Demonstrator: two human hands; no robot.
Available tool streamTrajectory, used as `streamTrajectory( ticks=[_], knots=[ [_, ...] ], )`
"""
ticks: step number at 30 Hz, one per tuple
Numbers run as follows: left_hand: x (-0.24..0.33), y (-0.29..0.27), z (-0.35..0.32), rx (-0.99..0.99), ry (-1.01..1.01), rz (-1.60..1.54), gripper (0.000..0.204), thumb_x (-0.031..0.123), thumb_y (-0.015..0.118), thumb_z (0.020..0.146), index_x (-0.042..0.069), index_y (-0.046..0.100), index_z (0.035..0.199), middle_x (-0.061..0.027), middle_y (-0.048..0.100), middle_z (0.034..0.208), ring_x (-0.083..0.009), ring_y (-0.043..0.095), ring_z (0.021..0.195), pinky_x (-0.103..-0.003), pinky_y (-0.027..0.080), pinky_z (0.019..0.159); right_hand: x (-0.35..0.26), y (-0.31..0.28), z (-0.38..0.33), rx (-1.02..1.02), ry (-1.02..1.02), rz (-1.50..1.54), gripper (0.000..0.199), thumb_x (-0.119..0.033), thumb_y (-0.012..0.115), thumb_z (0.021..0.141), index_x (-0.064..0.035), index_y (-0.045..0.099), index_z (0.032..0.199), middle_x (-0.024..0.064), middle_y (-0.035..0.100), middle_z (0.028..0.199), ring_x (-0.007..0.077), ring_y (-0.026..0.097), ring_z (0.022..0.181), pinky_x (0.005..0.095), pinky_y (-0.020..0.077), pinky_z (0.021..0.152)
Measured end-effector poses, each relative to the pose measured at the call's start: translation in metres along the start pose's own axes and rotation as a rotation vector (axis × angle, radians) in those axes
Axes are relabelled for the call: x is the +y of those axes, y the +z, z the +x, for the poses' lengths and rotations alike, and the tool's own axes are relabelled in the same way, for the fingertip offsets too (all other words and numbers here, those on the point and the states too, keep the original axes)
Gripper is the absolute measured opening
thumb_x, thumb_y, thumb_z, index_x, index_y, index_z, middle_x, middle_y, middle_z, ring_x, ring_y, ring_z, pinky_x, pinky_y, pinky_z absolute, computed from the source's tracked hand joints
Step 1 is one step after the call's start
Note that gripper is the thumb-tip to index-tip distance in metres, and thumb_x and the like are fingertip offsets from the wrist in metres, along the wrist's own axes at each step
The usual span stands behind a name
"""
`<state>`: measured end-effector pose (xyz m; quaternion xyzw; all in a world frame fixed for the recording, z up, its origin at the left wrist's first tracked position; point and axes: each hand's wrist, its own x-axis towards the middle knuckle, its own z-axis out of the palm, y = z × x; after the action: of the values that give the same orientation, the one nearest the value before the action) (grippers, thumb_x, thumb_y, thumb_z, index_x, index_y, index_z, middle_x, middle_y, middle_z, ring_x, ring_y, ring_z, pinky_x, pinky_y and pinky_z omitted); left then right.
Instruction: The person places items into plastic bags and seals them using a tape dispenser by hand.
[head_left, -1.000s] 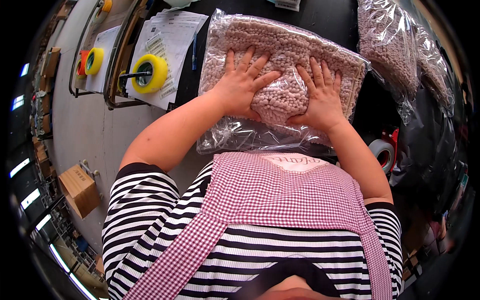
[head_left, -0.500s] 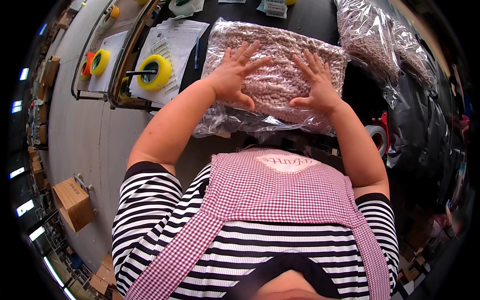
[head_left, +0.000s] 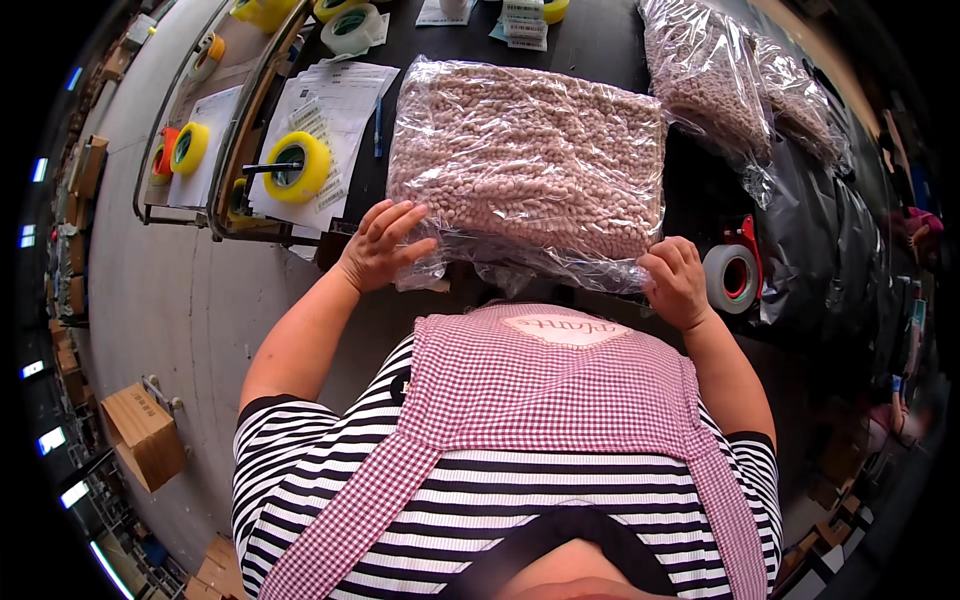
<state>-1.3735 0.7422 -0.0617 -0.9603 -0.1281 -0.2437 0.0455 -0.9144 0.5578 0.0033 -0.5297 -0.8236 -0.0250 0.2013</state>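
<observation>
A clear plastic bag [head_left: 525,150] holding a folded, nubbly pinkish-beige chenille textile lies flat on the black table in front of me. Its loose plastic edge hangs toward my body. At the near left corner, my left hand [head_left: 385,245] has bent fingers closed on the bag's edge. My right hand [head_left: 676,282] pinches the loose plastic at the near right corner, its fingertips partly hidden.
Two more bagged textiles [head_left: 710,85] lie at the far right by black plastic sheeting [head_left: 815,240]. A red tape dispenser [head_left: 745,262] stands right of my right hand. Left are printed papers [head_left: 350,100], a yellow tape roll [head_left: 300,165] and a blue pen [head_left: 378,128]. A carton [head_left: 143,435] sits on the floor.
Both hands have left the top of the bagged textile, where they were spread flat. They have moved back toward me to the bag's near corners, and their fingers have closed there.
</observation>
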Motion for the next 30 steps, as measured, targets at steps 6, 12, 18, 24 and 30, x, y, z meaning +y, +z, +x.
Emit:
streamTrajectory(
  ticks=[6, 12, 18, 24, 30],
  knots=[
    [-0.015, -0.044, 0.018, -0.212, -0.493, -0.782, 0.045, 0.049, 0.067, 0.092, 0.005, 0.071, 0.099, -0.0128, 0.068, 0.117, -0.0292, 0.063, 0.111, -0.040, 0.046, 0.101, 0.002, -0.037, 0.015, -0.226, 0.332, 0.723, 0.023, 0.000, 0.074, 0.073, -0.0076, 0.054, 0.081, 0.0117, 0.065, 0.120, 0.0274, 0.058, 0.121, 0.0406, 0.0465, 0.101],
    [-0.042, 0.004, 0.046, 0.203, -1.276, -1.061, 0.064, 0.062, 0.064, 0.091, 0.004, 0.055, 0.064, 0.0009, 0.057, 0.062, -0.0124, 0.053, 0.059, -0.030, 0.042, 0.058, 0.056, 0.021, 0.041, 0.285, 0.885, 1.304, 0.018, -0.015, 0.065, 0.098, -0.0056, 0.053, 0.089, 0.0094, 0.070, 0.082, 0.0121, 0.066, 0.075, 0.0264, 0.0515, 0.072],
    [-0.044, 0.051, 0.045, 0.137, -1.371, -0.439, 0.069, 0.062, 0.071, 0.085, 0.003, 0.048, 0.058, -0.0052, 0.048, 0.050, -0.0242, 0.045, 0.049, -0.039, 0.040, 0.054, 0.063, 0.063, 0.046, 0.262, 1.084, 0.558, 0.032, -0.023, 0.072, 0.093, -0.0006, 0.053, 0.080, 0.0033, 0.054, 0.066, 0.0120, 0.049, 0.062, 0.0317, 0.0417, 0.058],
    [-0.042, 0.016, 0.076, 0.144, -1.014, 0.152, 0.040, 0.036, 0.079, 0.081, 0.009, 0.058, 0.102, -0.0091, 0.059, 0.094, -0.0283, 0.063, 0.086, -0.042, 0.051, 0.070, 0.064, 0.069, 0.036, 0.230, 1.108, 0.484, 0.033, -0.030, 0.070, 0.092, 0.0013, 0.060, 0.088, 0.0138, 0.066, 0.078, 0.0228, 0.063, 0.072, 0.0372, 0.0489, 0.069],
    [-0.008, 0.020, 0.120, 0.125, -0.849, -0.256, 0.045, 0.047, 0.066, 0.092, 0.009, 0.065, 0.116, -0.0142, 0.063, 0.117, -0.0338, 0.062, 0.104, -0.044, 0.050, 0.089, 0.064, 0.054, 0.041, 0.164, 1.120, 0.446, 0.033, -0.031, 0.070, 0.091, 0.0004, 0.065, 0.098, 0.0167, 0.071, 0.091, 0.0263, 0.068, 0.083, 0.0370, 0.0516, 0.078]
  ],
)
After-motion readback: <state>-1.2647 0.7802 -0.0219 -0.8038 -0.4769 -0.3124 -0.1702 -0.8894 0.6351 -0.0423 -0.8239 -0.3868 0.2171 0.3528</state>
